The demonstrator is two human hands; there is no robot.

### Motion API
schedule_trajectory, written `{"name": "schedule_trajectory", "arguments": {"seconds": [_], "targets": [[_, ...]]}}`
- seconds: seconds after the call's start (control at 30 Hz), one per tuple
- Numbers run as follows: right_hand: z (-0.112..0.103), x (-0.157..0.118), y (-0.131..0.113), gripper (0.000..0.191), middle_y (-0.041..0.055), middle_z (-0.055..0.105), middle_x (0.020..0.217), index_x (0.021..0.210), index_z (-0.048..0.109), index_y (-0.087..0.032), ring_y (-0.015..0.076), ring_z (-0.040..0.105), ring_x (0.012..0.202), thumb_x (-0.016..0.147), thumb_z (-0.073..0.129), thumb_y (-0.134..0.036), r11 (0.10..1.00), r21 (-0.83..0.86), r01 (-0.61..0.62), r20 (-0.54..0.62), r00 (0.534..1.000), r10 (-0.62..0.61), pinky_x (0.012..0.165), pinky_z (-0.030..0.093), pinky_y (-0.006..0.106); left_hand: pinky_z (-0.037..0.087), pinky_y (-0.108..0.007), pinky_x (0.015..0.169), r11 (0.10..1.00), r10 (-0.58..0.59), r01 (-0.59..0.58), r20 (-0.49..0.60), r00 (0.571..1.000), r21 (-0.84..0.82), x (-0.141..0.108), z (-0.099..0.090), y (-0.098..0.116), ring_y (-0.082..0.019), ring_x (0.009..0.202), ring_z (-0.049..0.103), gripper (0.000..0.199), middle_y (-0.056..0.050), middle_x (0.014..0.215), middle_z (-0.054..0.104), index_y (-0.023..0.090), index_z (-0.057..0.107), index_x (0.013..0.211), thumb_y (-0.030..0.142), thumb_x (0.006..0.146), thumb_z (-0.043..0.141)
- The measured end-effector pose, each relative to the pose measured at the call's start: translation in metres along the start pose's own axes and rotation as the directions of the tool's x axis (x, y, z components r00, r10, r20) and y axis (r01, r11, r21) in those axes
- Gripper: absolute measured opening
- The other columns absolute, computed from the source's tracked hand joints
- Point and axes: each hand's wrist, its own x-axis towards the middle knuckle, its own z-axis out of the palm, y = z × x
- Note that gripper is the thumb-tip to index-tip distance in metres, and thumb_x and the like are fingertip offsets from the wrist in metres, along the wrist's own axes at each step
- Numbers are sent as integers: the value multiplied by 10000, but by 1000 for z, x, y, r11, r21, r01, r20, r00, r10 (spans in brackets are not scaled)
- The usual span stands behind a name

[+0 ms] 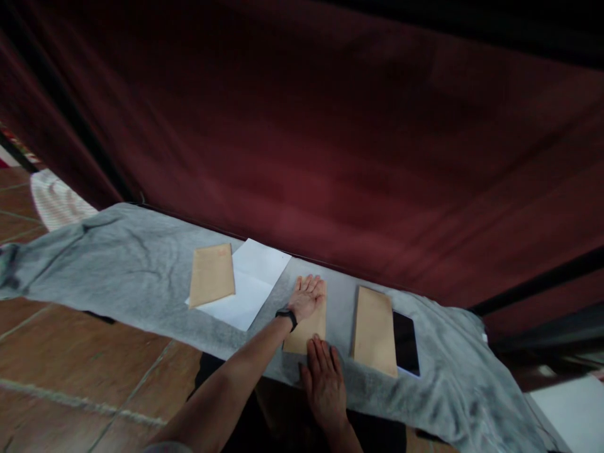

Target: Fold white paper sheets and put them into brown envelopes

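A brown paper envelope (307, 336) lies on the grey cloth in front of me. My left hand (307, 298), with a dark watch on its wrist, rests on the far part of it, fingers stretched out. At the near edge, my right hand (325, 380) lies flat, its fingertips touching the envelope's lower right corner. Part of the envelope is hidden under both hands. To the left, a second brown envelope (212, 275) partly covers a creased white sheet of paper (259, 270). On the right, more brown envelopes (375, 330), perhaps stacked, overlap a dark-screened tablet (406, 343).
Grey cloth (127, 264) covers the long narrow table and hangs over its edges. A dark red curtain (302, 138) rises right behind it. Tiled floor (89, 371) shows at the left, and a white surface (573, 406) stands at the lower right.
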Motion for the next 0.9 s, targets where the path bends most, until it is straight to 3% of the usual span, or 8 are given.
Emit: {"name": "schedule_trajectory", "arguments": {"seconds": [0.13, 0.33, 0.67, 0.9], "targets": [[-1, 1, 0, 492, 100, 519, 1467, 1495, 413, -192, 245, 485, 1361, 1029, 398, -347, 1000, 0, 5, 19, 1000, -5, 1160, 328, 445, 53, -489, 1222, 997, 79, -79, 12, 997, -24, 2, -1, -3, -248, 1493, 232, 540, -69, 1583, 364, 214, 379, 1509, 363, 991, 345], [-2, 1, 0, 494, 92, 527, 1461, 1498, 407, -195, 244, 493, 1353, 1029, 397, -347, 1000, 29, -6, 23, 1000, 5, 1160, 328, 448, 78, -379, 1227, 975, 218, -214, 66, 974, -67, -17, -1, -3, -165, 1499, 213, 549, -58, 1611, 296, 210, 334, 1526, 370, 1001, 329], [-4, 1, -1, 498, 84, 554, 1441, 1500, 403, -201, 239, 492, 1350, 1023, 392, -341, 998, 60, -31, 45, 999, 29, 1167, 308, 443, 82, -343, 1222, 950, 305, -298, 67, 950, -97, -48, -2, 6, -168, 1503, 201, 548, -84, 1602, 309, 170, 351, 1517, 385, 1013, 349], [-2, -1, 3, 446, 108, 567, 1425, 1442, 461, -164, 219, 491, 1347, 1027, 338, -266, 995, 92, -35, 15, 999, 34, 1160, 322, 440, 80, -352, 1223, 953, 296, -286, 123, 947, -97, -64, -8, 14, -172, 1502, 208, 540, -79, 1607, 300, 178, 348, 1517, 375, 1014, 353]]}}
